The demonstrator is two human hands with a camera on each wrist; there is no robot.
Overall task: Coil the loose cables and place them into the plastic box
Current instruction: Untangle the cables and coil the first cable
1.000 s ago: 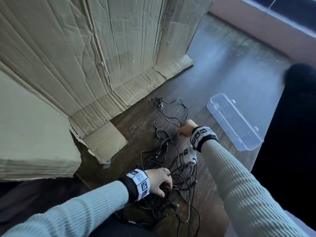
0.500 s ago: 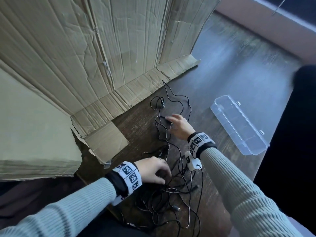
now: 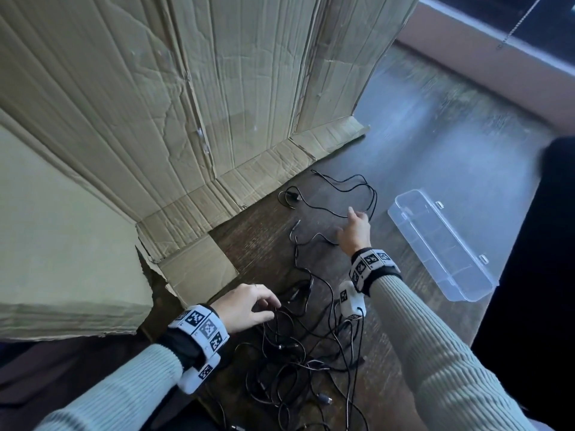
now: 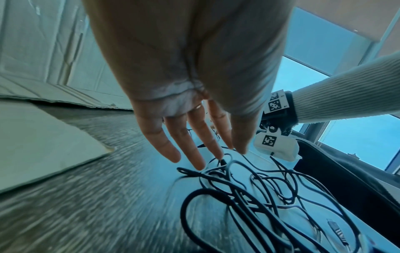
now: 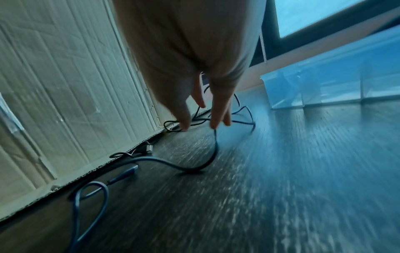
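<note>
**Black cables sprawl loose on the floor beside the clear box**

Black cables (image 3: 311,362) lie tangled on the dark wooden floor (image 3: 435,157), and every place below is told from the plastic box (image 3: 441,244). That box is clear, long and narrow, with no lid on it; nothing can be seen inside it. The main knot of cables lies to the box's left and nearer the person, well apart from it. One thin strand (image 3: 342,185) runs out from the knot and loops on the floor just left of the box's far end.

The right hand (image 3: 354,231) reaches over that loop, between the box and the cardboard sheets (image 3: 155,104). Its fingers (image 5: 218,111) are straight and point down; their tips are at the strand, and one fingertip seems to touch it, but no grip shows. The left hand (image 3: 245,309) hovers at the near-left edge of the knot, farther from the box than the right hand. Its fingers (image 4: 194,147) are spread and nearly straight, tips at the topmost strands, holding nothing.

The cardboard sheets stand on the far-left side of the box, with their flaps flat on the floor. Both wrists wear bands with black-and-white square markers.
</note>
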